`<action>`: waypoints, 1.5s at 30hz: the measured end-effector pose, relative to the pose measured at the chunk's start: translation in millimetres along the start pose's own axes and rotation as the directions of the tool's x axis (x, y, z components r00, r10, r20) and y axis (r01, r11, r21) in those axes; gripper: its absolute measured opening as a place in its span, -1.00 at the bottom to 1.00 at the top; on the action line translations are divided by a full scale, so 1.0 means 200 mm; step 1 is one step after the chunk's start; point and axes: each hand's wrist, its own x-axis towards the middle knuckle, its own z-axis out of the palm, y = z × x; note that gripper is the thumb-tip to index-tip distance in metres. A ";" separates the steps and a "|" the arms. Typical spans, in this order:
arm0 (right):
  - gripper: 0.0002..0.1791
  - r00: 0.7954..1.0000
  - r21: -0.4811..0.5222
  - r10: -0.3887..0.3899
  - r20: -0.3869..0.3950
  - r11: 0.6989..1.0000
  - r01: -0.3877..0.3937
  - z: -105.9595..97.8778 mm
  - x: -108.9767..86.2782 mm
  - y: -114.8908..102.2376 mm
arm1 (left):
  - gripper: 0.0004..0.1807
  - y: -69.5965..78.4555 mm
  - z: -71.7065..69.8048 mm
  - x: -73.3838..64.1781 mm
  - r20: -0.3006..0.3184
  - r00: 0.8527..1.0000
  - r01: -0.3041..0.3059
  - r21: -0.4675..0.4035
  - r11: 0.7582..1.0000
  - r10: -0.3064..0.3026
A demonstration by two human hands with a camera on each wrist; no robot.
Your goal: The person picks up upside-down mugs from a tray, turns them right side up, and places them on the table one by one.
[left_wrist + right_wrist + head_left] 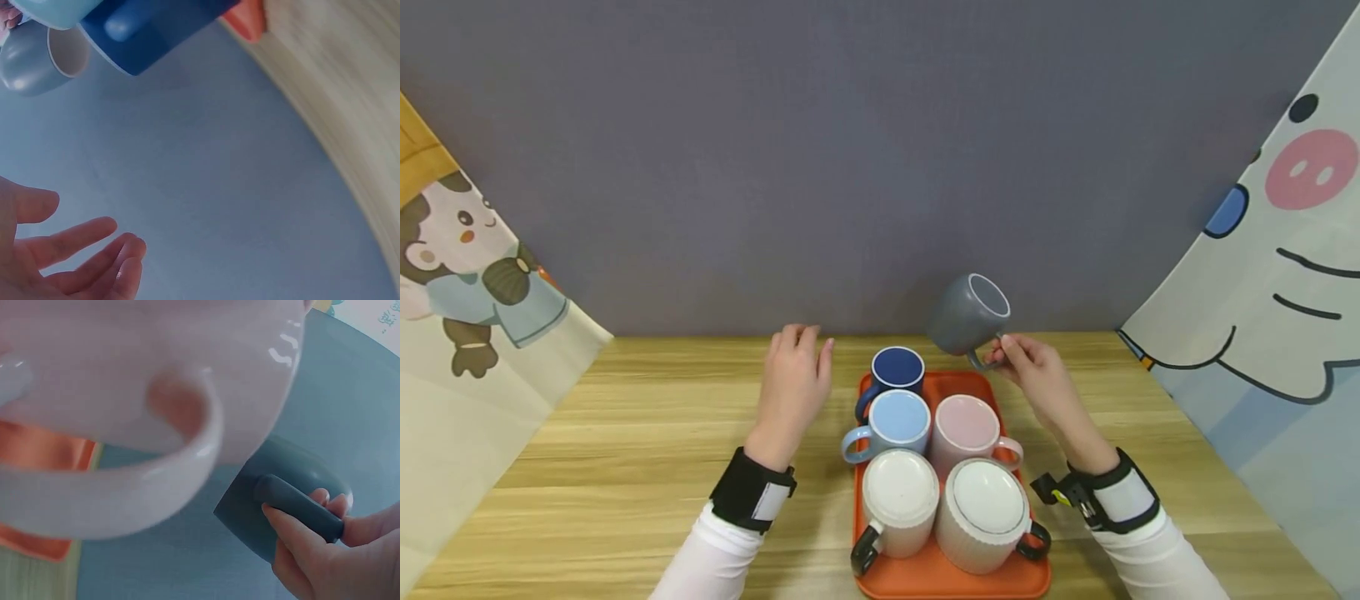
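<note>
My right hand [1037, 367] pinches the handle of a dark grey mug [958, 321] with thumb and fingers. The mug is raised and tilted over the tray's far right corner, its base toward the head view. In the left wrist view its mouth shows on the grey mug [37, 59]. My left hand [793, 383] holds nothing, its fingers loosely bent left of the tray. Beside that hand, a dark blue mug [898, 369] and a light blue mug [899, 417] stand on the orange tray [951, 575]. A pink mug [966, 423] is near my right wrist.
Two white mugs with black handles, a left one [901, 492] and a right one [985, 508], fill the tray's near end. The wooden table [647, 433] meets a grey backdrop [880, 167] behind. Cartoon-printed cloths [1247, 333] flank both sides.
</note>
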 end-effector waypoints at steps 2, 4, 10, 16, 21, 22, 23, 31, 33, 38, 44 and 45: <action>-0.71 1.000 0.031 0.007 0.001 1.000 -0.007 0.00 0.00 -0.01 | -0.68 0.02 0.00 0.02 -0.012 1.000 0.002 -0.017 1.000 -0.002; -0.73 1.000 0.057 0.010 0.003 0.998 -0.011 0.01 0.01 -0.02 | -0.68 0.04 0.01 0.03 -0.023 1.000 0.003 -0.030 1.000 -0.003; -0.75 1.000 0.154 0.000 0.002 0.988 0.000 0.02 0.00 -0.06 | -0.70 0.11 0.01 0.07 -0.048 0.999 -0.006 -0.077 0.997 0.002; -0.77 1.000 0.243 -0.025 0.011 0.970 0.022 0.04 0.00 -0.11 | -0.71 0.18 0.02 0.10 -0.074 0.997 -0.016 -0.139 0.990 0.006; -0.76 1.000 0.280 -0.022 0.015 0.960 0.017 0.07 0.01 -0.14 | -0.72 0.23 0.02 0.11 -0.079 0.997 -0.015 -0.194 0.981 -0.001; -0.76 1.000 0.289 -0.023 0.018 0.957 0.016 0.07 0.01 -0.14 | -0.73 0.24 0.02 0.11 -0.078 0.997 -0.011 -0.202 0.979 -0.005; -0.75 1.000 0.296 -0.020 0.018 0.955 0.014 0.07 0.01 -0.15 | -0.73 0.24 0.03 0.11 -0.075 0.997 -0.005 -0.208 0.978 -0.011; -0.77 1.000 0.320 -0.022 0.020 0.947 0.014 0.08 0.02 -0.17 | -0.73 0.33 0.04 0.13 -0.028 0.998 0.041 -0.263 0.964 -0.050; -0.77 0.999 0.326 -0.028 0.017 0.945 0.021 0.08 0.03 -0.18 | -0.74 0.35 0.04 0.14 -0.034 0.998 0.035 -0.274 0.961 -0.046; -0.77 0.999 0.375 -0.036 0.032 0.927 0.022 0.07 0.03 -0.20 | -0.75 0.38 0.03 0.16 -0.062 0.997 0.035 -0.293 0.956 -0.056; -0.75 0.996 0.448 -0.071 0.049 0.893 0.041 0.08 0.04 -0.23 | -0.76 0.41 0.03 0.17 -0.060 0.995 0.055 -0.326 0.944 -0.079; -0.75 0.996 0.462 -0.077 0.052 0.886 0.044 0.09 0.04 -0.24 | -0.76 0.42 0.04 0.17 -0.057 0.995 0.058 -0.335 0.941 -0.082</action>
